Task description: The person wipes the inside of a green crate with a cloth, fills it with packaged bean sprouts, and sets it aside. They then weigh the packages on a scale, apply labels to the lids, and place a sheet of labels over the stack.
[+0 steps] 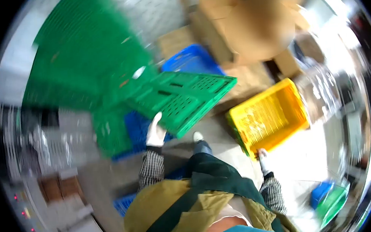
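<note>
My left hand (155, 132), in a white glove, grips the near edge of a flat green plastic crate (188, 96) with slotted panels, which looks folded. The crate is tilted in front of me, in front of a large green stack. My right hand (263, 157), also in a pale glove, has its fingers closed on the near rim of a yellow plastic crate (268, 117). That crate is tipped so its ribbed inside faces me. A green edge shows along its left side. Motion blurs much of the view.
Large green stacked crates (84, 54) rise at the left. A blue tray (192, 60) and cardboard boxes (220, 26) stand ahead. Blue crates (130, 123) lie low on the left. A green bin (333, 204) is at the lower right, and machinery (51, 209) at the lower left.
</note>
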The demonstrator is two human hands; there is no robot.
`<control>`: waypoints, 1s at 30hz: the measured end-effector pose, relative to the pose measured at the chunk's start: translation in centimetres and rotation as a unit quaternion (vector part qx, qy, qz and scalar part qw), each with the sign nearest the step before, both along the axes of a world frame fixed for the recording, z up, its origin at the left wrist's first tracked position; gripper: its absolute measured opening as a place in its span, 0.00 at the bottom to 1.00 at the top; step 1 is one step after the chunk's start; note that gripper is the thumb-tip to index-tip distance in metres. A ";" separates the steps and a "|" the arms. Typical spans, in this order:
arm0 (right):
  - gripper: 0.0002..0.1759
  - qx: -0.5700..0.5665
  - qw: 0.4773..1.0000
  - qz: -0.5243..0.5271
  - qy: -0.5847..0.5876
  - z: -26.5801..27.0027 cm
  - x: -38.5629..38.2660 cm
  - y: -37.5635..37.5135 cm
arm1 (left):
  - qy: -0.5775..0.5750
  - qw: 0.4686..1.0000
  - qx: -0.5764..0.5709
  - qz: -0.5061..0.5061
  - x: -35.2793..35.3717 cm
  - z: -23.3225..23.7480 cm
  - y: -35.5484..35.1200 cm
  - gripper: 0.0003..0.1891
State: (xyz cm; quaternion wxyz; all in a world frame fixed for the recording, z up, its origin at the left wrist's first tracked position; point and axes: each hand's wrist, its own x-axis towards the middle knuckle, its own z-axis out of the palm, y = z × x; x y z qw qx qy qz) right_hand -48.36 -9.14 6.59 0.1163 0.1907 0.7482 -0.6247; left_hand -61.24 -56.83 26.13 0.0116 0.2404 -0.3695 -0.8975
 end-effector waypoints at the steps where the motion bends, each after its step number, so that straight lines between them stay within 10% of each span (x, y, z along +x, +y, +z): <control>1: 0.18 -0.034 0.998 -0.051 0.003 1.3 1.3 2.1 | -0.006 0.997 0.023 -0.067 1.4 0.8 2.6 0.23; 7: 0.20 -0.035 0.897 -0.382 0.222 14.8 10.9 18.8 | 0.045 0.958 -0.032 -0.280 8.0 3.9 22.0 0.26; 12: 0.23 0.070 0.928 -0.192 0.311 18.4 13.7 30.4 | 0.126 0.850 -0.154 -0.487 11.0 2.4 41.1 0.23; 14: 0.30 0.232 0.957 -0.108 0.138 30.2 11.9 18.9 | 0.063 0.805 -0.105 -0.580 13.1 10.9 35.5 0.21; 17: 0.33 0.384 0.918 -0.100 0.011 22.4 9.2 20.2 | 0.085 0.715 -0.105 -0.686 12.1 8.0 39.6 0.20; 22: 0.35 0.249 0.815 -0.497 -0.163 17.8 10.2 16.2 | 0.043 0.529 -0.114 -0.840 7.5 10.3 42.4 0.19; 25: 0.39 0.123 0.796 -0.530 -0.267 16.6 16.8 20.8 | -0.011 0.399 -0.098 -0.911 7.4 7.7 50.7 0.19; 30: 0.18 0.298 0.716 -0.505 -0.378 7.5 30.1 26.5 | 0.168 0.269 -0.013 -0.948 7.2 -4.8 62.0 0.22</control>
